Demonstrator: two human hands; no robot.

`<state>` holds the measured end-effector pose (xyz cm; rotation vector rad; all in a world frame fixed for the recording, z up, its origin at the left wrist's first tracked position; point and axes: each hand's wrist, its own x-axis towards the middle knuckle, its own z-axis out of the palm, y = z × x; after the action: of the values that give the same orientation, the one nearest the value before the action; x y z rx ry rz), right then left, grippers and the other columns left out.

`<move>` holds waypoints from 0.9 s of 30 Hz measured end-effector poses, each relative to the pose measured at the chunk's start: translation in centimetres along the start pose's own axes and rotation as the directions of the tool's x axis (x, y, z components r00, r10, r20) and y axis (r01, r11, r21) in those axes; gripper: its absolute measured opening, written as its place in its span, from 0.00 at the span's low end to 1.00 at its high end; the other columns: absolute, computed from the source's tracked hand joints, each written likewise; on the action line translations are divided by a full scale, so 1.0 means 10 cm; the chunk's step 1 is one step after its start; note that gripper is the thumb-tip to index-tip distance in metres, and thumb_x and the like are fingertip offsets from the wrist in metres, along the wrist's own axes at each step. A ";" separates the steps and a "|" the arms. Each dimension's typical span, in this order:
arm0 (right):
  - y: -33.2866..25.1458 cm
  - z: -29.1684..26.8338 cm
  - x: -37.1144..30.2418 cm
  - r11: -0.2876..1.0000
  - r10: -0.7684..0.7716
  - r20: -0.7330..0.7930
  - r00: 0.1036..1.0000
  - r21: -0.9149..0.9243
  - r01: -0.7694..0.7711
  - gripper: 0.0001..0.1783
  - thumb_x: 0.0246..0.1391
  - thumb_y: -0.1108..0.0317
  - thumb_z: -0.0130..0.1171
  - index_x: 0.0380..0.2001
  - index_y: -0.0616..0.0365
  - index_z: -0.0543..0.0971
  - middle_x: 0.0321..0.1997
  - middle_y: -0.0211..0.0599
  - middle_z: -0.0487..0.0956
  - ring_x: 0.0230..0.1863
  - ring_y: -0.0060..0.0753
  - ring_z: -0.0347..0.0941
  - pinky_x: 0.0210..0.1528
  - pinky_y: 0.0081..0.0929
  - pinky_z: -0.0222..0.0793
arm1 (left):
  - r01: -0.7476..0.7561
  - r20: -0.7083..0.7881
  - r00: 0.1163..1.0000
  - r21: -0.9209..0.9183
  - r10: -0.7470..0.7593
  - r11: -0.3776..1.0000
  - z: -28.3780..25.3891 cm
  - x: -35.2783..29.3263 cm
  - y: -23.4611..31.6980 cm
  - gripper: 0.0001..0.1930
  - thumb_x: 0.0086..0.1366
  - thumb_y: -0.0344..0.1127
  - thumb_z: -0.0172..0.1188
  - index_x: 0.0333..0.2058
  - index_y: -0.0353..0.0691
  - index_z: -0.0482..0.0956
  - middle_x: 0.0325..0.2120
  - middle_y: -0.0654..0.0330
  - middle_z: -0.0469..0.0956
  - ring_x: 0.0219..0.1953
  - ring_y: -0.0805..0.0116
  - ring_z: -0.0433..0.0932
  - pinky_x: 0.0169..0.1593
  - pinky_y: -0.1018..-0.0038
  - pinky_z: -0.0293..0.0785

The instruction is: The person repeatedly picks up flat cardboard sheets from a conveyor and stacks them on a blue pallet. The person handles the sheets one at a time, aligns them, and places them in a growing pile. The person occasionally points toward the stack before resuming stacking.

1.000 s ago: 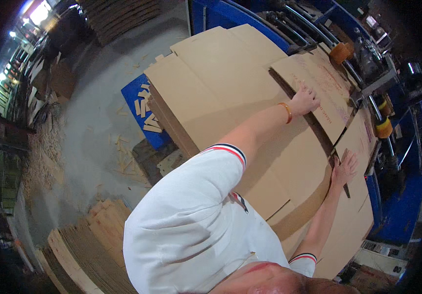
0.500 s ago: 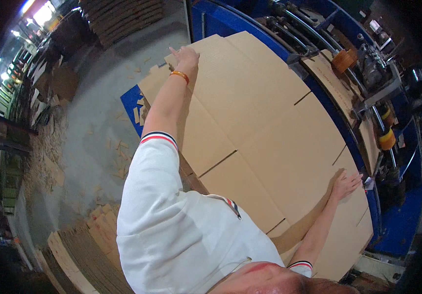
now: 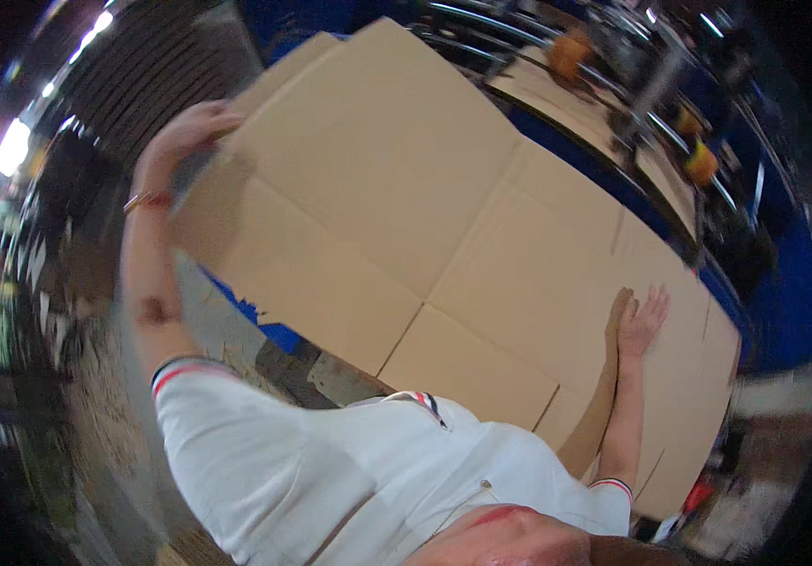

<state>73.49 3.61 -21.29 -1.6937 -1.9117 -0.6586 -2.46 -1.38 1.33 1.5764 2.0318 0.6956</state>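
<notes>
Cardboard sheet [image 3: 406,226] raised since, left hand [image 3: 184,132] seemingly gripping its edge

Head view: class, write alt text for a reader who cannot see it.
A person in a white shirt handles a large flat cardboard sheet, the left hand gripping its far edge and the right hand flat on its surface. Blue machinery stands beyond it.
</notes>
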 end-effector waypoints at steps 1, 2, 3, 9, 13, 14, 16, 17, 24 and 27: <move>-0.04 -0.23 -0.20 0.999 0.028 0.030 0.999 0.017 -0.028 0.30 0.55 0.63 0.53 0.60 0.61 0.62 0.66 0.53 0.58 0.68 0.54 0.50 0.68 0.48 0.47 | 0.019 -0.005 1.000 -0.326 -0.021 0.945 -0.09 -0.32 0.19 0.23 0.63 0.47 0.57 0.50 0.36 0.74 0.33 0.61 0.76 0.36 0.74 0.76 0.37 0.77 0.74; -0.01 -0.44 -0.40 0.998 0.058 0.058 0.997 0.033 -0.060 0.30 0.55 0.63 0.53 0.60 0.61 0.62 0.66 0.53 0.58 0.68 0.55 0.50 0.68 0.48 0.47 | -0.057 0.053 0.992 -0.612 0.113 0.789 -0.28 -0.44 -0.12 0.26 0.65 0.47 0.54 0.54 0.33 0.68 0.39 0.53 0.77 0.41 0.71 0.77 0.38 0.81 0.75; 0.05 -0.61 -0.61 0.989 0.149 0.095 0.984 0.003 -0.150 0.30 0.55 0.63 0.53 0.60 0.61 0.62 0.67 0.53 0.57 0.68 0.55 0.49 0.68 0.48 0.47 | -0.294 -0.093 0.935 -0.743 0.343 0.601 -0.05 -0.90 0.17 0.33 0.66 0.49 0.52 0.60 0.29 0.59 0.45 0.42 0.75 0.47 0.60 0.77 0.45 0.72 0.76; 0.91 -1.41 -2.29 0.560 0.712 -0.109 0.694 -0.509 -0.654 0.31 0.54 0.60 0.56 0.58 0.63 0.63 0.62 0.51 0.65 0.62 0.52 0.60 0.64 0.48 0.53 | -0.466 -0.390 0.870 -0.850 0.300 0.246 1.33 -2.04 -0.22 0.39 0.60 0.47 0.59 0.61 0.29 0.52 0.54 0.42 0.66 0.54 0.56 0.69 0.55 0.63 0.68; 1.80 -2.02 -3.47 0.035 0.988 -0.150 -0.038 0.452 -0.891 0.34 0.53 0.54 0.57 0.57 0.64 0.65 0.57 0.48 0.70 0.56 0.47 0.68 0.58 0.46 0.63 | -0.144 -0.280 0.960 -0.502 -0.002 0.853 1.49 -1.81 -0.17 0.36 0.58 0.41 0.62 0.59 0.30 0.57 0.52 0.47 0.68 0.52 0.59 0.69 0.55 0.66 0.66; 1.86 -2.07 -3.55 -0.106 0.991 0.007 -0.135 0.668 -0.736 0.34 0.53 0.54 0.57 0.57 0.65 0.65 0.58 0.48 0.70 0.57 0.47 0.67 0.57 0.45 0.63 | -0.152 -0.271 0.963 -0.502 0.012 0.851 1.35 -1.68 -0.16 0.35 0.58 0.40 0.63 0.58 0.31 0.58 0.51 0.48 0.68 0.52 0.60 0.69 0.55 0.67 0.66; 1.88 -2.23 -3.60 -0.391 0.918 0.352 -0.183 0.883 -0.259 0.35 0.53 0.53 0.57 0.57 0.66 0.64 0.59 0.49 0.68 0.58 0.46 0.66 0.56 0.44 0.65 | -0.177 -0.268 0.962 -0.491 0.046 0.853 1.07 -1.39 -0.16 0.34 0.56 0.37 0.65 0.57 0.31 0.60 0.50 0.50 0.69 0.51 0.61 0.69 0.55 0.68 0.65; 1.77 -2.27 -3.65 -0.369 0.927 0.329 -0.181 0.888 -0.275 0.34 0.54 0.53 0.58 0.57 0.66 0.65 0.58 0.49 0.68 0.57 0.46 0.66 0.57 0.44 0.65 | -0.193 -0.266 0.962 -0.484 0.067 0.853 1.00 -1.24 -0.13 0.33 0.56 0.36 0.66 0.57 0.31 0.61 0.50 0.51 0.70 0.50 0.62 0.69 0.55 0.69 0.65; 0.25 -2.45 -2.37 0.042 0.973 -0.100 -0.209 0.964 -0.264 0.28 0.55 0.57 0.57 0.54 0.64 0.68 0.54 0.47 0.72 0.49 0.46 0.72 0.51 0.42 0.70 | -0.295 -0.380 0.909 -0.293 0.172 0.910 1.54 -0.70 -0.33 0.20 0.61 0.31 0.61 0.50 0.30 0.68 0.43 0.56 0.75 0.44 0.68 0.73 0.49 0.74 0.69; -0.14 -2.56 -2.03 0.508 0.849 -0.440 0.292 0.531 -0.678 0.22 0.54 0.61 0.59 0.48 0.65 0.73 0.49 0.44 0.76 0.46 0.43 0.74 0.46 0.36 0.71 | -0.285 -0.361 0.914 -0.256 0.182 0.924 1.87 -0.89 0.23 0.17 0.62 0.28 0.58 0.49 0.30 0.70 0.42 0.56 0.76 0.44 0.69 0.74 0.48 0.74 0.69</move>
<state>75.46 -28.38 -15.13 -1.6353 -0.4587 -0.4677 13.20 -7.65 -10.86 1.6166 1.8472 1.3813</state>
